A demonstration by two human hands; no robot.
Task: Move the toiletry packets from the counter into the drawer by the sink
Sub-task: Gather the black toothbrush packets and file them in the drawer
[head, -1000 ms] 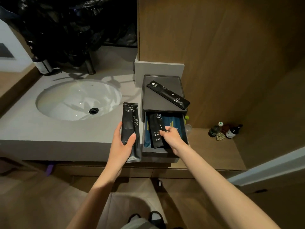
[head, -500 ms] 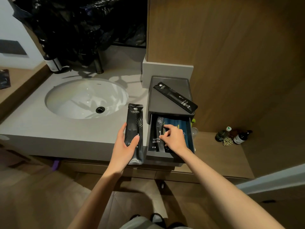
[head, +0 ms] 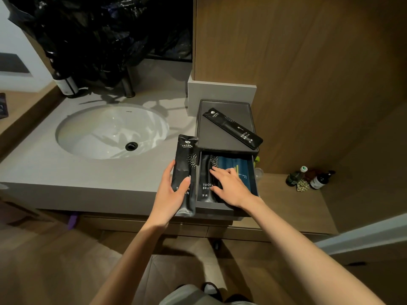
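Left hand (head: 169,194) around packet (head: 185,164) beside drawer (head: 217,209)

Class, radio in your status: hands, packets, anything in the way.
Left hand grips one packet beside the drawer. Right hand presses flat on the drawer packets. Third packet atop drawer unit.

Right hand (head: 231,188) partly covers drawer packets (head: 206,172); labels on bottles (head: 320,180) seemingly illegible.
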